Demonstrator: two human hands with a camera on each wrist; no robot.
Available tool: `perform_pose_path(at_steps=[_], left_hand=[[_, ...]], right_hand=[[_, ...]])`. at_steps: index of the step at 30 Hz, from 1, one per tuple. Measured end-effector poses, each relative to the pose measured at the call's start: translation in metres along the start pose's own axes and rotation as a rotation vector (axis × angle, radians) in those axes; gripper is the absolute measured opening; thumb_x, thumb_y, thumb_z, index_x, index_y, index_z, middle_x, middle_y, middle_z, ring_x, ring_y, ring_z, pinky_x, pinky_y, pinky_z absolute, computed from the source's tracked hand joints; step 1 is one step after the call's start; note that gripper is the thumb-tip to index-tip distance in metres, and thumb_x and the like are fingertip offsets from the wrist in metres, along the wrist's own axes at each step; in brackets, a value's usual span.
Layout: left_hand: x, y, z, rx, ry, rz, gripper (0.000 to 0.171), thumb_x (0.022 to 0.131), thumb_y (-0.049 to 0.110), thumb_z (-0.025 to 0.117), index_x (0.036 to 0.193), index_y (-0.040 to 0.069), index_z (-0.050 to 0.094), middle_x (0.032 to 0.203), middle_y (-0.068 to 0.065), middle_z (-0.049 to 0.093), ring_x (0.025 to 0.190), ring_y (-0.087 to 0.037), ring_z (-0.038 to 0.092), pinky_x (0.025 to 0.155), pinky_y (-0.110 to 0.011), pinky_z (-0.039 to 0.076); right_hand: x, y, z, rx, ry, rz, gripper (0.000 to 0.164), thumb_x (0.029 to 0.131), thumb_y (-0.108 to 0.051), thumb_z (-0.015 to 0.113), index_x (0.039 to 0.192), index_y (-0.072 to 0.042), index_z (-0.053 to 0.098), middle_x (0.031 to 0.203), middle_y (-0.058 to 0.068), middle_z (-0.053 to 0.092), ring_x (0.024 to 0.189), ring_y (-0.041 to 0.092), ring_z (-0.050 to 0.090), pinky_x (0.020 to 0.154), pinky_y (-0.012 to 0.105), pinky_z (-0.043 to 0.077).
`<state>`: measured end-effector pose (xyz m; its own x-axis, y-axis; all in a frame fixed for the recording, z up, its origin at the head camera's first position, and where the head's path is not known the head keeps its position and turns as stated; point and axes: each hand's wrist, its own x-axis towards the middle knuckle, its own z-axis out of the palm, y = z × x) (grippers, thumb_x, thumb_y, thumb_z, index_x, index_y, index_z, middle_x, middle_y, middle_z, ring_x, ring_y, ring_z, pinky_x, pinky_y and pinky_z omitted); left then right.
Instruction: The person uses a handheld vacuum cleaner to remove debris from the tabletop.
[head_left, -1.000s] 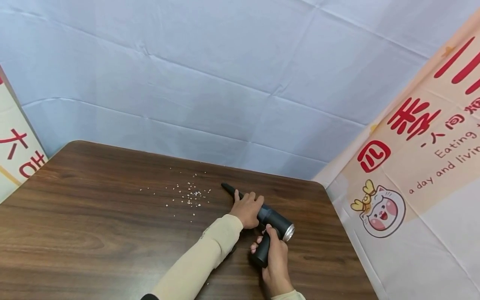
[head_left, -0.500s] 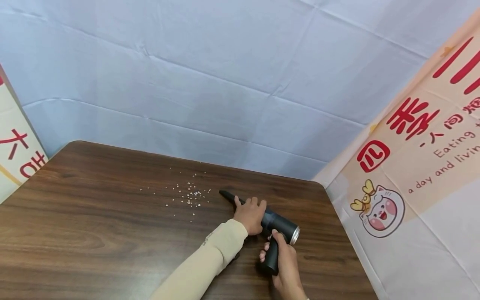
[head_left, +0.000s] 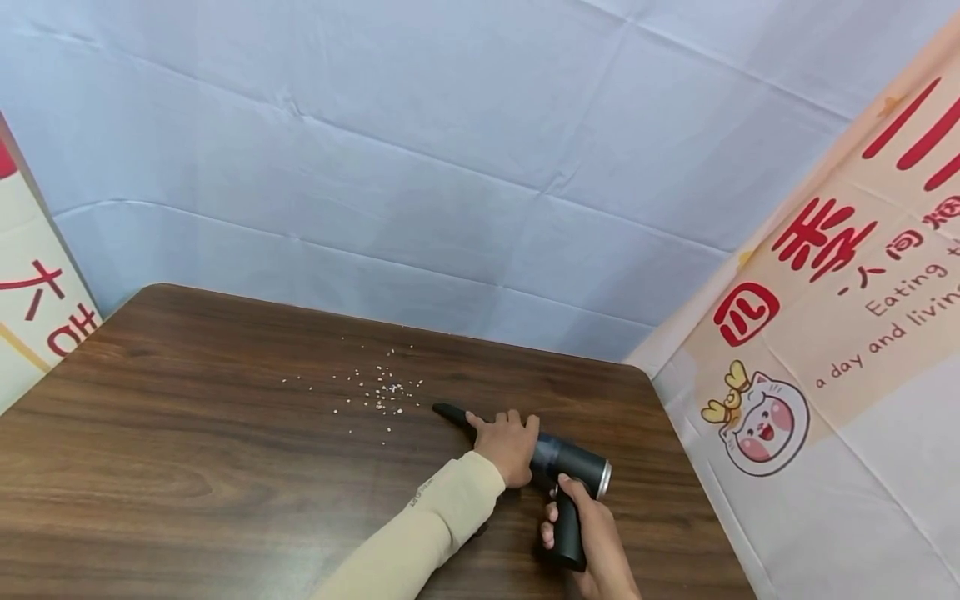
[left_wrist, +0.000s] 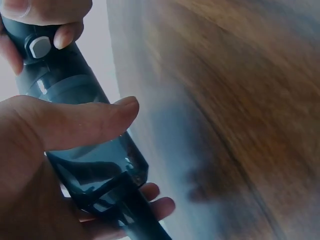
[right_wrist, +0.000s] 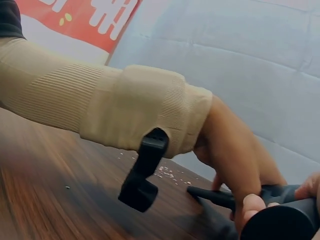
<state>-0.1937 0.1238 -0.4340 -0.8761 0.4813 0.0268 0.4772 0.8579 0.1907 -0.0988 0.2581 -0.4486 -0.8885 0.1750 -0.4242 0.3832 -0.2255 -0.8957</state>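
Note:
A black handheld vacuum cleaner point(head_left: 576, 463) with a silver-rimmed rear end is held low over the table, its narrow nozzle point(head_left: 450, 412) pointing toward scattered pale crumbs point(head_left: 384, 398). My right hand point(head_left: 600, 537) grips the handle, thumb near the top. From above, my left hand point(head_left: 507, 448) grips the front section. In the left wrist view, the left thumb point(left_wrist: 95, 122) lies across the see-through dust cup point(left_wrist: 92, 167), with fingertips showing on the far side. A light button point(left_wrist: 40, 47) is visible near the right hand's fingers. The nozzle tip stands just right of the crumbs.
The brown wood-grain table point(head_left: 187, 467) has rounded far corners. A pale cloth backdrop point(head_left: 375, 183) hangs behind it, and a printed banner point(head_left: 847, 333) borders the right side. A dark wrist mount point(right_wrist: 140, 185) sits under the left sleeve.
Both hands have moved the vacuum toward the near right. Its nozzle tip has come nearer to me and slightly left, while the crumbs look unchanged.

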Motion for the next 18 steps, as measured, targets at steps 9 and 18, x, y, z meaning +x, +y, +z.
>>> perform_pose_path(at_steps=[9,18], left_hand=[[-0.014,0.011,-0.009,0.031,-0.029,-0.045,0.061,0.087,0.039,0.079,0.138,0.018,0.052,0.121,-0.012,0.062,0.108,-0.033,0.064,0.091,-0.070,0.048],[-0.022,0.018,-0.011,0.051,-0.080,-0.091,0.062,0.087,0.041,0.079,0.138,0.017,0.052,0.116,-0.013,0.064,0.103,-0.034,0.066,0.087,-0.069,0.050]], right_hand=[[-0.005,-0.007,-0.015,-0.071,-0.088,0.061,0.046,0.101,-0.040,0.059,0.112,0.003,0.050,0.071,-0.001,0.054,0.053,0.010,0.054,0.054,0.025,0.050],[-0.007,-0.008,-0.028,-0.086,-0.198,0.100,0.041,0.102,-0.040,0.058,0.109,-0.001,0.052,0.071,-0.002,0.054,0.054,0.009,0.053,0.054,0.024,0.050]])
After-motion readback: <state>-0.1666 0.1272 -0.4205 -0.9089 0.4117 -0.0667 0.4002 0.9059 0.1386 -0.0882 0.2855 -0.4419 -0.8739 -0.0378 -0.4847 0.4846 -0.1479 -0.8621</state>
